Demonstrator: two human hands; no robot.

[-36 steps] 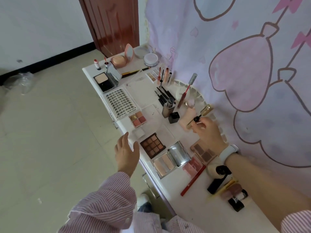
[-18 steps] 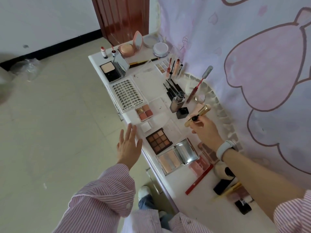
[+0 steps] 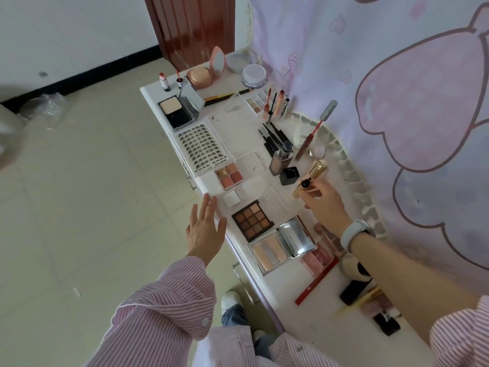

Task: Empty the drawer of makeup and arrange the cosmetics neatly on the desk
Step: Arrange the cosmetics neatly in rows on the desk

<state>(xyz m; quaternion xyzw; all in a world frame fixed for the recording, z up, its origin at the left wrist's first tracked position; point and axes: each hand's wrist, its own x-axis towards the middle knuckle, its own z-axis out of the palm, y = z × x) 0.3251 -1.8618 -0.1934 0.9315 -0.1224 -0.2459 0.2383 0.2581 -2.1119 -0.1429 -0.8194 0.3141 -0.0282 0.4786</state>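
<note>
Presently right hand point(image 3: 324, 205) grips gold tube point(image 3: 312, 178) above desk point(image 3: 299, 308); left hand point(image 3: 205, 231) spread flat, empty.

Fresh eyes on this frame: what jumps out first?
The white desk crowded with opened cosmetics, running along the pink cartoon curtain. At mid-desk the right hand holds a gold tube above the black cube jar, while the left hand hovers open, fingers spread, at the desk's front edge. The lash tray and the dark nine-pan eyeshadow palette stand out among the compacts.
</note>
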